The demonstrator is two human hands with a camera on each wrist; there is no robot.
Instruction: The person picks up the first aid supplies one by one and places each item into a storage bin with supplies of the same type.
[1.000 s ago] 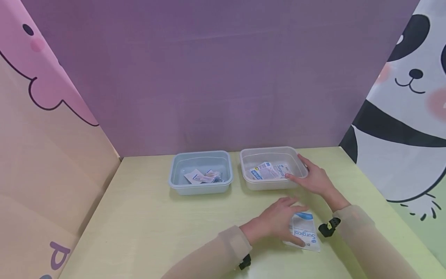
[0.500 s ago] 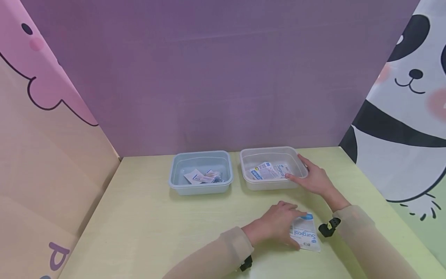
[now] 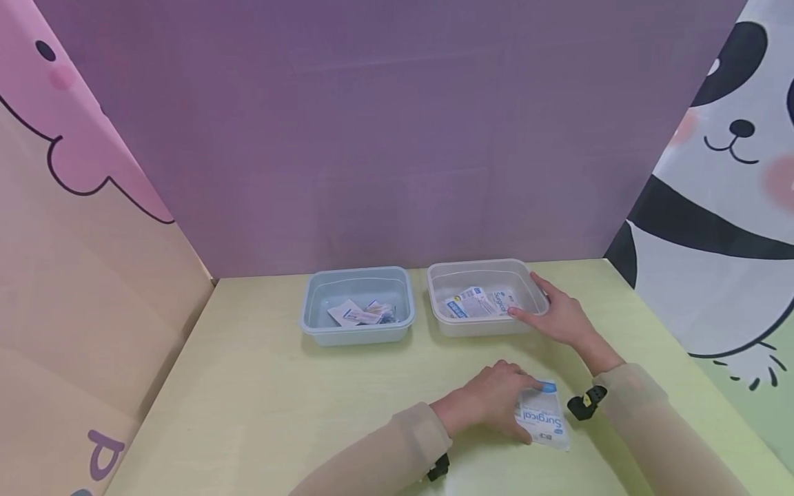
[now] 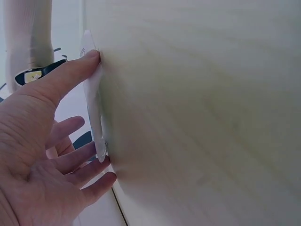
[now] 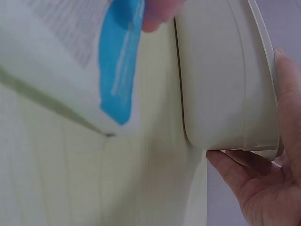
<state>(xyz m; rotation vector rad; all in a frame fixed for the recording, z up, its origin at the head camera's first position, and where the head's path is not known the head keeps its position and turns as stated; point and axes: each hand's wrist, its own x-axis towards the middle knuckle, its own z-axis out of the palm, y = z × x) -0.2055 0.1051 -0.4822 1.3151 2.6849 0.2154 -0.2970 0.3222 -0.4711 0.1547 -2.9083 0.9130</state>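
Observation:
In the head view, a flat white packet [image 3: 542, 419] printed "Surgical", with a blue strip at its far end, is at the front right of the table. My left hand [image 3: 493, 399] grips its left side. In the left wrist view, the thumb is at one end of the packet [image 4: 94, 103] and the fingertips are at the other, just above the tabletop. My right hand [image 3: 561, 318] holds the right end of a whitish plastic container [image 3: 477, 327], thumb over the front rim. Several white and blue packets [image 3: 477, 303] lie inside. Part of the gripped packet is hidden behind the left hand.
A light-blue plastic container [image 3: 358, 336] with several small packets [image 3: 362, 313] stands left of the whitish one. Behind both rises a purple panel [image 3: 384, 138]. Printed side panels flank the pale yellow table [image 3: 267, 413].
My left hand's fingers and thumb have drawn in on the packet, the thumb sliding from its face towards the left edge. The right hand and both containers have stayed put.

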